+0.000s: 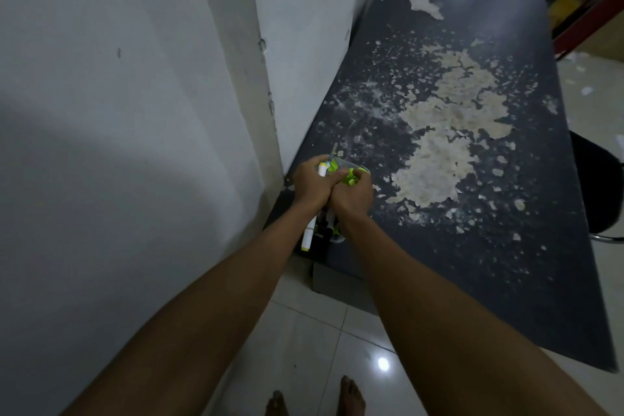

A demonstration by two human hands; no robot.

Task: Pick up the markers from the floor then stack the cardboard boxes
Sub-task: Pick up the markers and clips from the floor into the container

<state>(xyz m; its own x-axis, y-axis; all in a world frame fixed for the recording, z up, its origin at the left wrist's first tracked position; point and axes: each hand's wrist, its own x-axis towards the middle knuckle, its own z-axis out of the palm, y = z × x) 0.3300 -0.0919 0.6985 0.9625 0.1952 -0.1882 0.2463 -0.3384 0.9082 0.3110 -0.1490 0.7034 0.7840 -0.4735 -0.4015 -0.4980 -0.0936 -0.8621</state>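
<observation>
White wall [118, 111] sits left of the table [472, 246]. Left hand [310, 184] is over the table's near-left corner, fingers curled round a bundle of markers [309, 236]. Markers have white barrels and green caps; the lower ends hang below the wrists at the table edge. Right hand [353, 197] is pressed against the left, gripping the same bundle. Bare feet [351, 395] are on the tiled floor [304, 348] in front of the table. Tabletop is dark, its coating peeled in pale patches. Black chair [597, 179] is at the table's right edge.
</observation>
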